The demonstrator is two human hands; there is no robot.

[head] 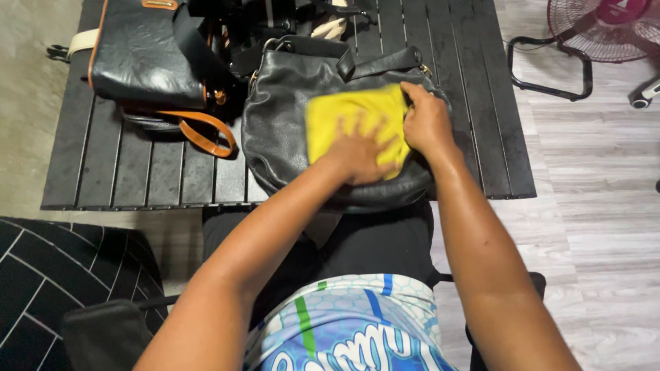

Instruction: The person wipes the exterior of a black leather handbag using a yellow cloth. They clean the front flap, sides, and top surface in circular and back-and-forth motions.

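A dark slatted table on a grey wood floor, with a soft black bag being rubbed with a yellow cloth.

The black slatted table [495, 137] stands on pale floorboards, with a fan [605, 27] at 2 o'clock. The round black leather bag [275, 124] lies flat near the table's front edge, about the middle. The left hand [357, 151] is spread wide and presses flat on the yellow cloth [344, 113], which lies on the bag. The right hand [426, 124] is curled loosely at 3 o'clock of the cloth, fingers touching the cloth's edge and the bag. The bag looks soft, floppy and a bit slippery, likely not heavy; its strap [385, 62] at 12 o'clock looks best to grab. Another black bag with tan straps [144, 55] sits at 10 o'clock.
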